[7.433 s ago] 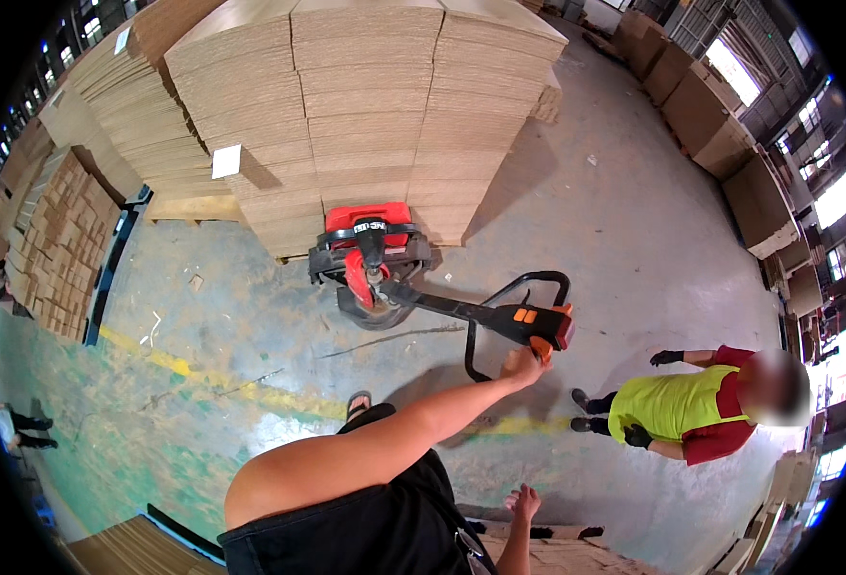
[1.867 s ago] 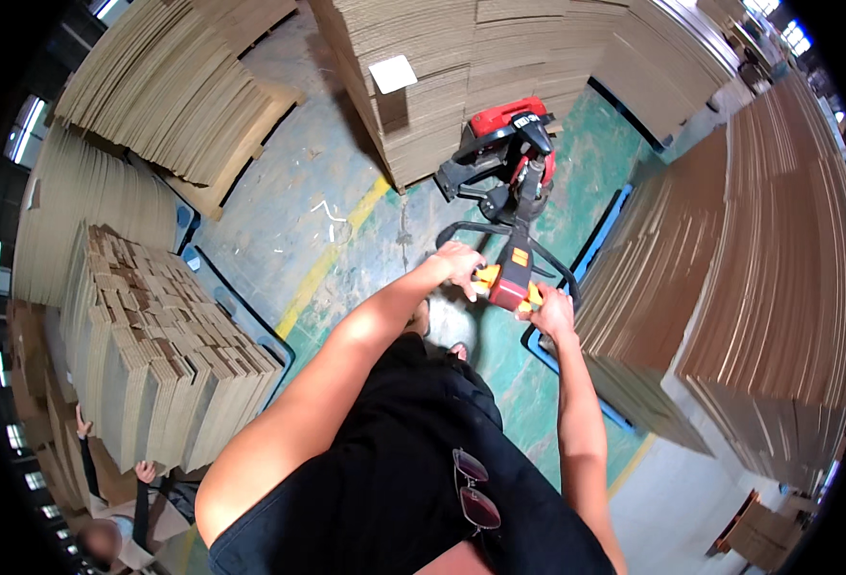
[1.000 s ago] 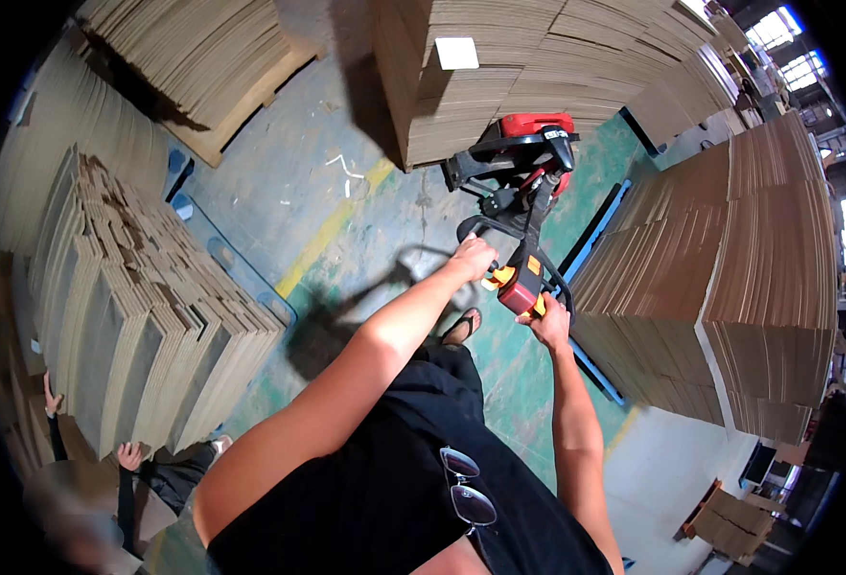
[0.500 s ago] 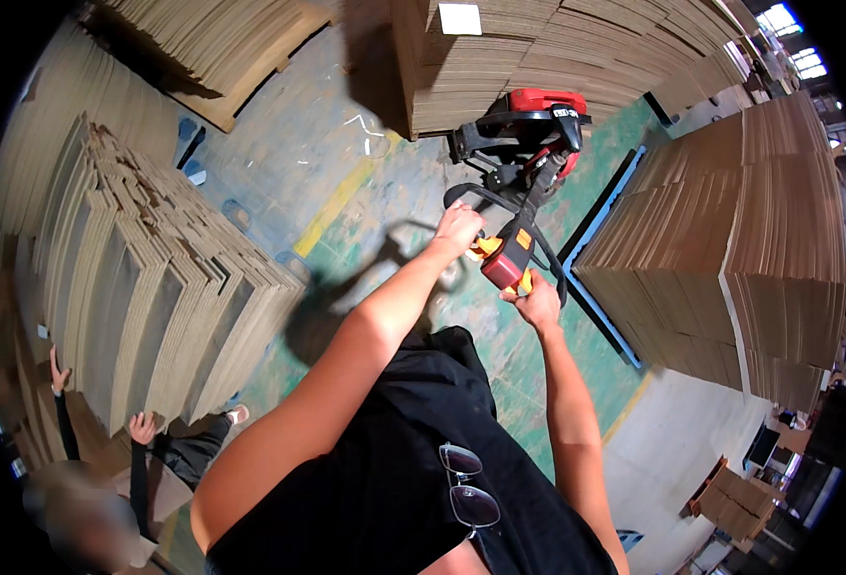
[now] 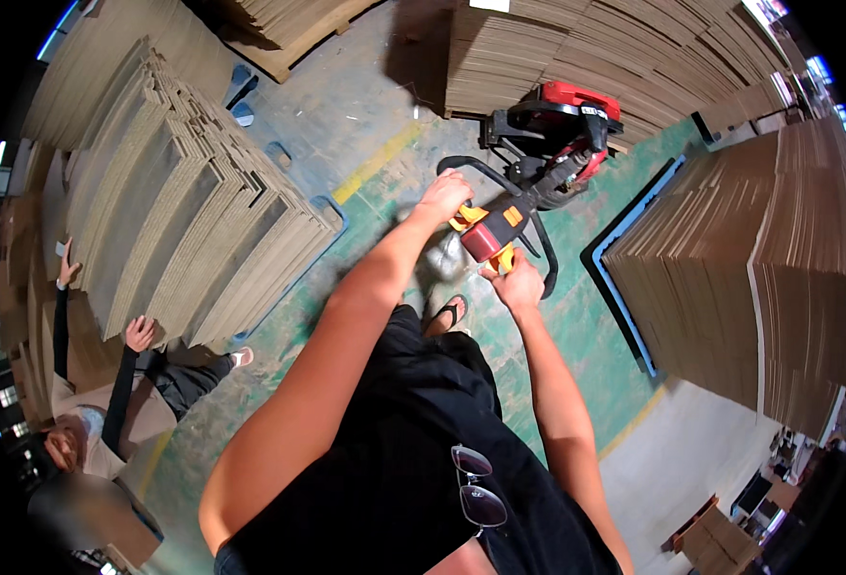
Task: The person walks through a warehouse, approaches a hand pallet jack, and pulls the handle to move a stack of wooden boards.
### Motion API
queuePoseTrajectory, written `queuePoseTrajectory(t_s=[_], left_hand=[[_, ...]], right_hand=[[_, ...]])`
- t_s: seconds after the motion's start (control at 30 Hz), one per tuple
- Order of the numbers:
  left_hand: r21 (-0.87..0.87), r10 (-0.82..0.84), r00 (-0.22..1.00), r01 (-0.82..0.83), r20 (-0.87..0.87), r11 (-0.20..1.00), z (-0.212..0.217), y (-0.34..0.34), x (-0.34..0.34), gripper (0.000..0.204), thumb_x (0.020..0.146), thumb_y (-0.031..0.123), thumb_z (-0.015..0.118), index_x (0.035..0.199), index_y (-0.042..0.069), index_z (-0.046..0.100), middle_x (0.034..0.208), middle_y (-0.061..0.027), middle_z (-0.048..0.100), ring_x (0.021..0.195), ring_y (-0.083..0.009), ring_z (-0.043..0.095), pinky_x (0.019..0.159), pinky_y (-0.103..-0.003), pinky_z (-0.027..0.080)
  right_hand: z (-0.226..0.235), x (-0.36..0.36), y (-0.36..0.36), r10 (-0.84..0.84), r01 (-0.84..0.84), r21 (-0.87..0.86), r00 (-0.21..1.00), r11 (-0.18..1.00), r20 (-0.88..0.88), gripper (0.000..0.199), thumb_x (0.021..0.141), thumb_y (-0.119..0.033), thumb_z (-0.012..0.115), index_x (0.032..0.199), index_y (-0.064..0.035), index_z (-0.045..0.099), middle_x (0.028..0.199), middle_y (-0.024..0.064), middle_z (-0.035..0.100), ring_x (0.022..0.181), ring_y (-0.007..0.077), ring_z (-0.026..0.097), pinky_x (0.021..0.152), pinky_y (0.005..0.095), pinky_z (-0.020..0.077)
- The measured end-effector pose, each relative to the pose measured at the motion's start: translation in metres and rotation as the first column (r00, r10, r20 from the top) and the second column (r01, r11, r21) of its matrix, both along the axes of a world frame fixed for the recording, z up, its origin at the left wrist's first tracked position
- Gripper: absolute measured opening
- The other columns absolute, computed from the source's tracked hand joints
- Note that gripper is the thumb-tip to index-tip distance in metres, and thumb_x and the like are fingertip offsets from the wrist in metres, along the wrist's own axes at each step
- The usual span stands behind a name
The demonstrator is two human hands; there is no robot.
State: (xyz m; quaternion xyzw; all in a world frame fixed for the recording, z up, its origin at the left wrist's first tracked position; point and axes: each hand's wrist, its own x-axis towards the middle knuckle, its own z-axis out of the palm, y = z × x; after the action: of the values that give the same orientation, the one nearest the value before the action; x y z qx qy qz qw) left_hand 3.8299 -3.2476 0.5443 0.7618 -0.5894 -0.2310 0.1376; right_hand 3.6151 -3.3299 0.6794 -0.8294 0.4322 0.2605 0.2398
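Observation:
My left hand (image 5: 445,195) is closed around the left grip of a pallet truck's control handle (image 5: 483,243), beside a yellow lever. On the other side, my right hand (image 5: 518,284) grips the right part of the same handle by its other yellow lever. The handle has a black loop frame and a dark red end. It joins the red and black body of the electric pallet truck (image 5: 591,123), which stands ahead of me, close to a tall stack of flat cardboard (image 5: 509,57).
A cardboard stack (image 5: 183,201) on a blue pallet (image 5: 332,216) stands to my left, with a co-worker's hand (image 5: 139,333) against it. To my right is another strapped cardboard stack (image 5: 691,259) on a blue-edged pallet (image 5: 624,206). A wooden pallet (image 5: 322,43) lies far left.
The handle and both my hands sit closer to me and slightly left. The surroundings have shifted rightward and tilted in view. My sandalled foot now shows below the handle.

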Motion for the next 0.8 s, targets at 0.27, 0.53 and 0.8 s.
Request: queuePoseTrajectory(t_s=[0.27, 0.53, 0.8], left_hand=[[-0.07, -0.048, 0.998, 0.046, -0.028, 0.997, 0.036, 0.063, -0.018, 0.015, 0.069, 0.008, 0.064, 0.082, 0.013, 0.07, 0.089, -0.0055, 0.068, 0.099, -0.0244, 0.059, 0.096, -0.039, 0.039], [-0.099, -0.04, 0.999, 0.038, -0.016, 0.994, 0.062, 0.112, -0.025, 0.016, 0.069, 0.013, 0.066, 0.084, 0.013, 0.072, 0.091, -0.0064, 0.069, 0.097, -0.0251, 0.06, 0.094, -0.037, 0.041], [-0.134, -0.042, 0.999, 0.045, 0.02, 0.99, 0.073, 0.194, -0.038, 0.017, 0.071, 0.011, 0.062, 0.084, 0.013, 0.073, 0.089, -0.0055, 0.069, 0.096, -0.0237, 0.059, 0.092, -0.037, 0.04]], right_hand=[[0.034, -0.023, 0.065, -0.049, 0.049, -0.012, 0.998, 0.999, 0.045, 0.062, 0.063, -0.05, 0.083, 0.102, -0.0103, 0.057, 0.094, 0.0132, 0.069, 0.091, 0.0326, 0.067, 0.079, 0.0448, 0.0514], [0.059, -0.032, 0.126, -0.044, 0.047, -0.098, 0.999, 0.994, 0.028, 0.065, 0.062, -0.053, 0.083, 0.105, -0.0116, 0.057, 0.094, 0.0127, 0.07, 0.091, 0.0324, 0.067, 0.08, 0.0439, 0.0511], [0.067, -0.045, 0.209, -0.013, 0.019, -0.114, 0.998, 0.993, 0.053, 0.068, 0.062, -0.058, 0.081, 0.104, -0.0113, 0.056, 0.095, 0.0127, 0.069, 0.091, 0.0325, 0.067, 0.075, 0.0434, 0.0511]])
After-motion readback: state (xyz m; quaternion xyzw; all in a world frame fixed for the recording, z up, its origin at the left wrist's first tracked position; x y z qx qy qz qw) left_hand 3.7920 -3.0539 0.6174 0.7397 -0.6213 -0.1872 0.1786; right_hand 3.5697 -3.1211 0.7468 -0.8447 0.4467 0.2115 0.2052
